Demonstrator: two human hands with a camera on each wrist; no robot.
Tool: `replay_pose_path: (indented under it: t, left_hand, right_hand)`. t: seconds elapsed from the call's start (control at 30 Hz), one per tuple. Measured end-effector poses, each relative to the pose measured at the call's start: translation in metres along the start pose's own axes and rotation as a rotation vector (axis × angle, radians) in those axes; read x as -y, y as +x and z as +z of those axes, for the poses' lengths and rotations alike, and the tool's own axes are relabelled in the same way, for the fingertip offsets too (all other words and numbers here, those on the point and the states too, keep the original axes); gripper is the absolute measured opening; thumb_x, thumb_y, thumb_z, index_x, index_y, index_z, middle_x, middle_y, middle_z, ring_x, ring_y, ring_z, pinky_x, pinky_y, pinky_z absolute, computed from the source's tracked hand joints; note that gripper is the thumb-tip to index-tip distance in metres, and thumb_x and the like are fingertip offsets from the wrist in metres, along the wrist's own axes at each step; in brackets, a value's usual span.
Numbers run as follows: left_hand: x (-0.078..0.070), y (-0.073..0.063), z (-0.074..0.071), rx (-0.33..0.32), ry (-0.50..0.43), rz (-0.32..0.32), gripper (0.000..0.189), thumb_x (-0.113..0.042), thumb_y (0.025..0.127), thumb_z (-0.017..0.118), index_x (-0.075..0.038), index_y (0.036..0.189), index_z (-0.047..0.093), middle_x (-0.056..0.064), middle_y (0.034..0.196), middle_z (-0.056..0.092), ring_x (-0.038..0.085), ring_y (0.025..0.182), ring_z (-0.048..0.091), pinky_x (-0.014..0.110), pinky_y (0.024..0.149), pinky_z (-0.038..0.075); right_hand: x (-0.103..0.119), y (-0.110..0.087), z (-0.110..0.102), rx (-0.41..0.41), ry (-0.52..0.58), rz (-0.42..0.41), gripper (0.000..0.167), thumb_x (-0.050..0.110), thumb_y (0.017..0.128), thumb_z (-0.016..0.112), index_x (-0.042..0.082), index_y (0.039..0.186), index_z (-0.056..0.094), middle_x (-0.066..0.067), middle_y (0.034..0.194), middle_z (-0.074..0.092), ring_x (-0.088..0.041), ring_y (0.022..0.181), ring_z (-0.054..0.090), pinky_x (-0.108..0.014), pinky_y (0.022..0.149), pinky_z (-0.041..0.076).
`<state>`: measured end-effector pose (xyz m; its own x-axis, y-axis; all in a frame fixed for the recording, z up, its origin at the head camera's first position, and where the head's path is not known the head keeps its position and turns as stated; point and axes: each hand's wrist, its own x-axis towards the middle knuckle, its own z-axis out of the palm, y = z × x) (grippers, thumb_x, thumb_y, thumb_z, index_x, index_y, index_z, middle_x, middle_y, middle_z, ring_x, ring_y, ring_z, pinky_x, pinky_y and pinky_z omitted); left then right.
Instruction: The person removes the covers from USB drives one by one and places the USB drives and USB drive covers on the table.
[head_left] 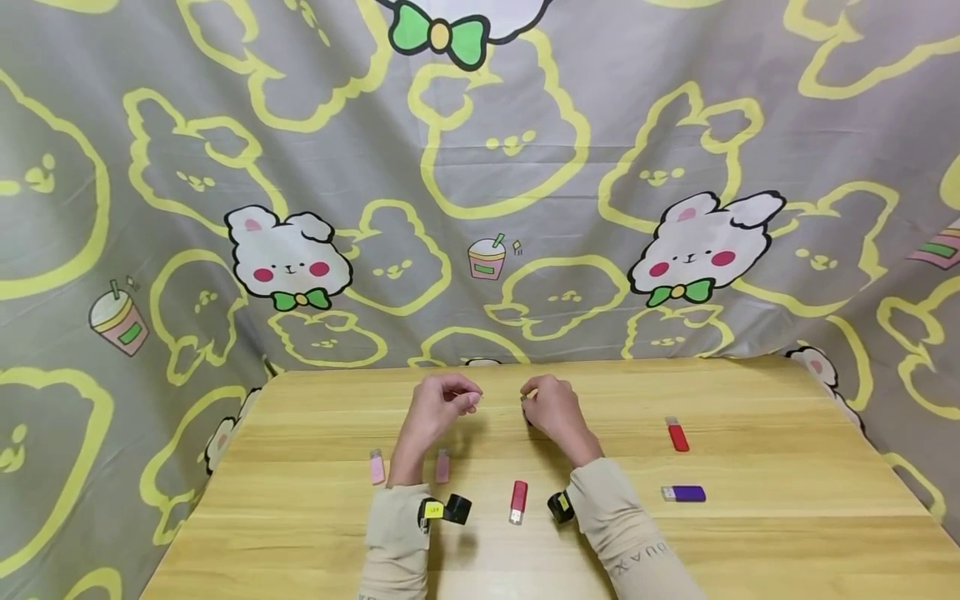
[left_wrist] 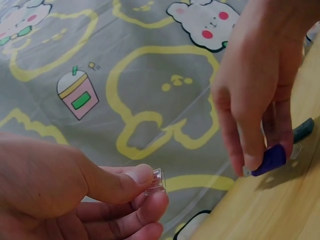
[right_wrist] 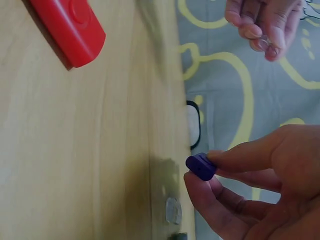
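Note:
My left hand (head_left: 441,410) is raised over the far part of the table. Its thumb and fingers pinch a small clear plastic cap (left_wrist: 158,181). To its right, my right hand (head_left: 557,414) holds a purple USB stick (right_wrist: 201,167) between thumb and fingers, just above the table. A bit of its metal plug shows in the left wrist view, where the fingers cover part of the purple body. Close by on the table lies a dark teal USB stick (left_wrist: 303,130) with a clear end (right_wrist: 173,210). The right hand mostly hides it in the head view.
On the wooden table (head_left: 300,542) lie two pink USB sticks (head_left: 377,467) at left, a red one (head_left: 518,502) between the forearms, and another red one (head_left: 677,434) and a purple one (head_left: 683,493) at right. A patterned curtain (head_left: 517,333) hangs behind the table's far edge.

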<state>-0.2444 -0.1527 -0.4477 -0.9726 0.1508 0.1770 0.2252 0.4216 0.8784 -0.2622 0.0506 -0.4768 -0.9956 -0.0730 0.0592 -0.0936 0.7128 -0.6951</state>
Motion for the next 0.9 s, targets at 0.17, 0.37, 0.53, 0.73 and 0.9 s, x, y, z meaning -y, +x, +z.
replay_pose_path:
  t: [0.17,0.37,0.53,0.73,0.9]
  left_hand:
    - [0.001,0.001,0.005,0.026,0.025,-0.02,0.006,0.002,0.093,0.072,0.0,0.09,0.077,0.009,0.077,0.072,0.031,0.074,0.069,0.024,0.063,0.05]
    - [0.004,0.0,0.009,0.047,0.065,-0.046,0.008,0.0,0.095,0.07,-0.001,0.09,0.076,0.011,0.078,0.071,0.035,0.078,0.069,0.028,0.065,0.05]
    - [0.007,0.0,0.012,0.048,0.088,-0.066,0.009,-0.001,0.096,0.07,-0.002,0.089,0.076,0.011,0.079,0.072,0.025,0.073,0.067,0.03,0.067,0.051]
    - [0.01,0.001,0.016,0.062,0.103,-0.071,0.01,-0.001,0.096,0.07,-0.002,0.089,0.077,0.008,0.079,0.071,0.017,0.072,0.065,0.031,0.066,0.051]
    - [0.012,0.001,0.02,0.072,0.105,-0.104,0.009,0.0,0.095,0.071,-0.002,0.088,0.077,0.008,0.079,0.071,0.017,0.072,0.064,0.029,0.065,0.048]
  right_hand:
    - [0.0,0.006,0.006,-0.025,-0.078,-0.042,0.007,0.001,0.085,0.072,0.003,0.086,0.079,-0.006,0.08,0.074,-0.03,0.079,0.068,-0.045,0.073,0.056]
    - [0.001,0.012,0.011,-0.012,-0.126,-0.04,0.017,-0.003,0.081,0.07,0.009,0.068,0.073,-0.003,0.073,0.07,-0.023,0.073,0.064,-0.04,0.069,0.056]
    - [0.002,0.013,0.012,0.002,-0.14,-0.004,0.031,-0.002,0.083,0.07,0.011,0.056,0.062,0.002,0.057,0.057,-0.016,0.057,0.051,-0.03,0.053,0.044]
    - [0.0,0.013,0.013,-0.009,-0.159,0.005,0.053,0.002,0.084,0.075,0.017,0.044,0.042,0.008,0.042,0.03,-0.012,0.046,0.034,-0.026,0.043,0.028]
    - [-0.002,0.014,0.013,-0.006,-0.183,0.015,0.05,0.007,0.084,0.078,0.015,0.044,0.049,0.005,0.043,0.043,-0.016,0.047,0.046,-0.027,0.043,0.036]
